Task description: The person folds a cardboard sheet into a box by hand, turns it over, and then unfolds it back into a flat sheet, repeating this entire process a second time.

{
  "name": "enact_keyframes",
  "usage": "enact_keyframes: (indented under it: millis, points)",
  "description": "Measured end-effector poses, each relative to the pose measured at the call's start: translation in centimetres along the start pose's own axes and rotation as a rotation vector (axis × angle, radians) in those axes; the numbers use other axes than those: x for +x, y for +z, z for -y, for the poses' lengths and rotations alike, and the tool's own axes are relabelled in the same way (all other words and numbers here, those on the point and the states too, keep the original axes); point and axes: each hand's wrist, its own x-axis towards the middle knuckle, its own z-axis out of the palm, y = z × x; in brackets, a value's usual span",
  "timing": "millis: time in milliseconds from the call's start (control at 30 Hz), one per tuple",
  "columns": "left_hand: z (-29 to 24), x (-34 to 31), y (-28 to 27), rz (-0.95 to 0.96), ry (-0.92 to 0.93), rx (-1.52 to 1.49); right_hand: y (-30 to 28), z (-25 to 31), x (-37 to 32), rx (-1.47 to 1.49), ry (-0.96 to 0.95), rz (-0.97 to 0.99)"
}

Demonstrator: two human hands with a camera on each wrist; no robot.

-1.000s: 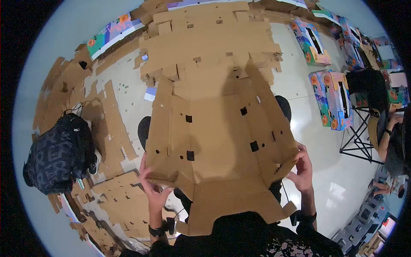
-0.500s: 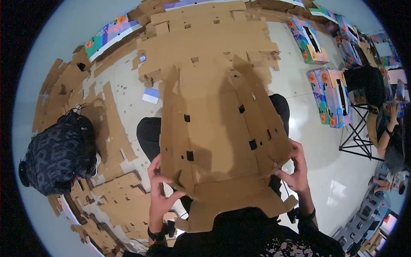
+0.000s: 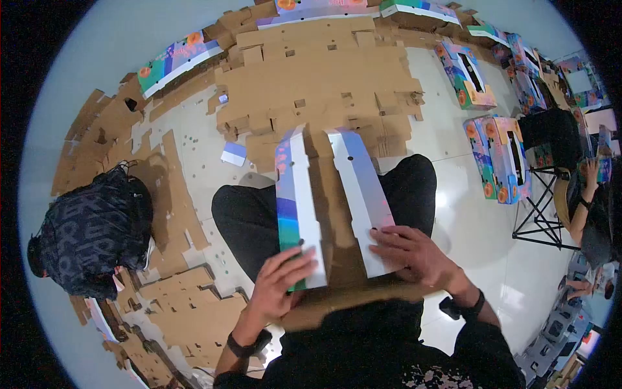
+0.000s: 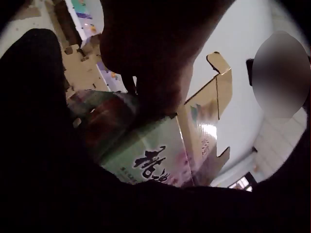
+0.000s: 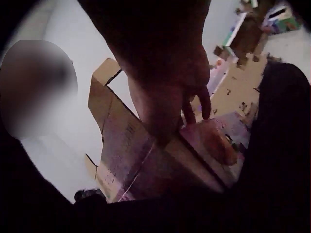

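A partly folded cardboard box [image 3: 337, 220] rests over the person's lap in the head view, its two long side flaps turned inward with a gap of bare brown board between them. The flaps show white strips and purple, blue and green print. My left hand [image 3: 283, 283] grips the near left corner, fingers laid over that flap. At the near right corner my right hand [image 3: 418, 257] holds the other flap, fingers across its top. A brown end panel [image 3: 350, 303] stands blurred against the person's body. The left wrist view shows the box's green printed face [image 4: 146, 155] with dark lettering.
Flat cardboard sheets [image 3: 311, 71] lie on the floor ahead. A black patterned backpack [image 3: 94, 230] sits at left. Finished printed boxes [image 3: 505, 159] stand at right beside a folding stool [image 3: 544, 220]. Another person's arm [image 3: 583, 201] shows at the far right.
The box's side walls and flaps have folded inward, so printed outsides now face up where brown insides showed. Both hands moved inward from the outer sides onto the flaps.
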Motion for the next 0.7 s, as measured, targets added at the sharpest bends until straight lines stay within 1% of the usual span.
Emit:
enact_keyframes:
  millis: [33,100,167,200,267,300,367,400,433,467,500,533,567,600,667,700]
  points:
    - [-0.1,-0.5,0.0,0.102,-0.025,-0.033,-0.5,0.5,-0.1,-0.004,-0.009,0.100]
    - [0.5,-0.8,-0.7,0.113,-0.008,-0.211,-0.7,-1.0,-1.0,0.009,-0.084,0.178]
    - [0.2,-0.5,-2.5,0.224,-0.063,-0.298,-2.2,-0.1,-1.2,0.034,-0.048,0.233]
    - [-0.1,-0.1,-3.3,0.280,-0.088,-0.343,-2.8,0.0,-1.2,0.052,-0.064,0.242]
    - [-1.0,0.5,-4.0,0.320,-0.089,-0.291,-3.5,0.1,-1.0,0.093,-0.098,0.262]
    - [-1.3,0.8,-4.1,0.340,-0.092,-0.265,-2.8,-0.5,-0.8,0.079,-0.143,0.195]
    - [-0.3,0.6,-2.4,0.227,-0.157,-0.281,0.0,-2.5,-0.2,0.048,-0.231,0.056]
    - [0.5,0.2,-0.9,0.170,-0.189,-0.289,1.1,-2.8,-0.2,0.283,-0.008,-0.025]
    - [1.0,-0.3,1.3,-0.077,-0.432,-0.459,2.3,-2.4,0.0,0.515,0.217,-0.106]
    - [1.6,0.3,2.5,-0.233,-0.487,-0.619,3.5,-2.2,0.4,0.747,0.444,-0.187]
    - [2.1,0.7,3.5,-0.391,-0.542,-0.780,4.7,-2.3,0.9,0.754,0.484,-0.328]
    - [1.7,1.7,3.5,-0.425,-0.580,-0.717,6.1,-2.5,1.5,0.758,0.522,-0.470]
    - [2.2,2.1,4.5,-0.493,-0.545,-0.656,7.5,-3.0,2.1,0.760,0.561,-0.612]
    - [2.1,2.6,4.7,-0.530,-0.560,-0.659,8.7,-3.8,2.7,0.791,0.517,-0.739]
    - [2.8,3.9,5.2,-0.613,-0.613,-0.696,8.7,-4.8,3.3,0.807,0.578,-0.714]
    - [3.9,3.9,5.7,-0.550,-0.670,-0.574,8.7,-5.4,3.6,0.815,0.607,-0.705]
